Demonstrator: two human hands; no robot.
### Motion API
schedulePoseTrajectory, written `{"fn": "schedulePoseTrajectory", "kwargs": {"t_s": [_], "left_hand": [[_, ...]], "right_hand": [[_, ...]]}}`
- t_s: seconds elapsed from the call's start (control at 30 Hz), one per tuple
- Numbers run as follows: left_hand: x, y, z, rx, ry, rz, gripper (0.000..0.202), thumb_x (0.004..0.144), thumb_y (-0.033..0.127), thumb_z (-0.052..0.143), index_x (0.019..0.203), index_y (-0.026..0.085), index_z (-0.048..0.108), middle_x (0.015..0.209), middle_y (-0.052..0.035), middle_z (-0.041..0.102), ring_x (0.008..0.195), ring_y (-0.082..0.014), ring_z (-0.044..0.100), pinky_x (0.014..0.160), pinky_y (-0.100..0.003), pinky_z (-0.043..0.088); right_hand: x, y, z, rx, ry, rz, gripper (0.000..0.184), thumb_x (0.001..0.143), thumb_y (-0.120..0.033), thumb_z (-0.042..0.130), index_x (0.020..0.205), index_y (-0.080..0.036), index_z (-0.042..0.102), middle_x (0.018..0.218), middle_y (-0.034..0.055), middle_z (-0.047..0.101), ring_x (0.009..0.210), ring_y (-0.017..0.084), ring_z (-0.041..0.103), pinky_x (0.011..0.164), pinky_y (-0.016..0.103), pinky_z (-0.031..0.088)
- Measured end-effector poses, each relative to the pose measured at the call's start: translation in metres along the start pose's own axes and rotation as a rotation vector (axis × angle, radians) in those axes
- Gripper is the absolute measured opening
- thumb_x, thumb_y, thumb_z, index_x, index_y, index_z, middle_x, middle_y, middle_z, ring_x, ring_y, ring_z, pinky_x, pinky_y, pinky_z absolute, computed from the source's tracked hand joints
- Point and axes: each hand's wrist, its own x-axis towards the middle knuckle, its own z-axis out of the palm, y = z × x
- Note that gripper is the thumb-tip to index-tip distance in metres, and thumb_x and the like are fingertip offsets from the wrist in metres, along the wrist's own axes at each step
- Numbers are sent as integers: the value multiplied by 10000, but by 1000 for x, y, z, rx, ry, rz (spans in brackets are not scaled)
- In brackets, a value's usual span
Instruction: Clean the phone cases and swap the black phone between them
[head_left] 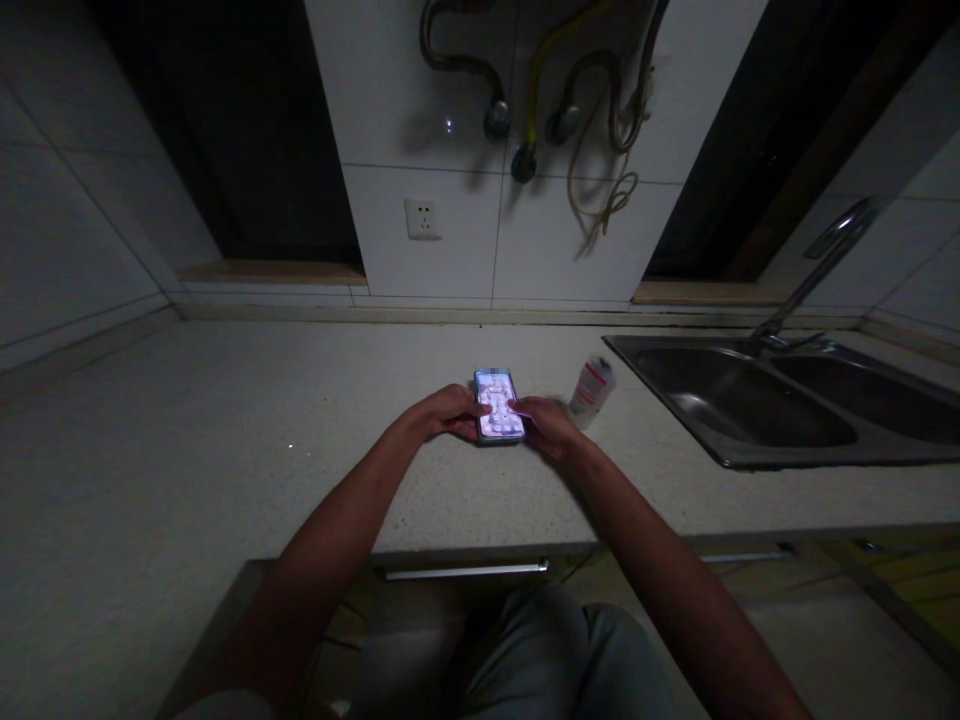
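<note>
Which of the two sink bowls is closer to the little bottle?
The left bowl of the steel sink is closer. The small red-and-white bottle stands on the counter just beside its left rim, while the other bowl lies farther right.

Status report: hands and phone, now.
Left hand holds phone edge. Right hand thumb on lit screen. Phone flat on counter. Bottle beside right hand.

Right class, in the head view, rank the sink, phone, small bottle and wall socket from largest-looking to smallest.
1. sink
2. phone
3. and 4. small bottle and wall socket: they look alike, and the socket is farther away, so unranked.
</note>
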Motion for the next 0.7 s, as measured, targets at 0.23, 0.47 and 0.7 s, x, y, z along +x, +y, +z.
{"fn": "schedulePoseTrajectory", "kwargs": {"t_s": [0.23,0.47,0.7], "left_hand": [[-4,2,7,10,33,-16,80,766,4,661,767,79,689,671,-133,724,573,-186,691,609,-313,601],[-3,-2,15,18,72,24,92,764,1,672,797,86,681,701,-131,737,569,-189,699,582,-296,600],[0,0,9,45,102,19,76,741,46,733,794,90,698,725,-159,741,554,-197,694,555,-293,581]], "right_hand": [[4,8,2,-86,216,-64,90,728,-131,714,792,-138,652,717,74,722,642,180,666,660,310,534],[9,14,-8,-454,263,-300,253,705,-355,675,820,-139,742,743,58,731,654,189,625,621,286,450],[11,17,-10,-618,215,-371,299,779,-398,595,842,-163,768,725,46,731,678,205,629,616,275,436]]}}
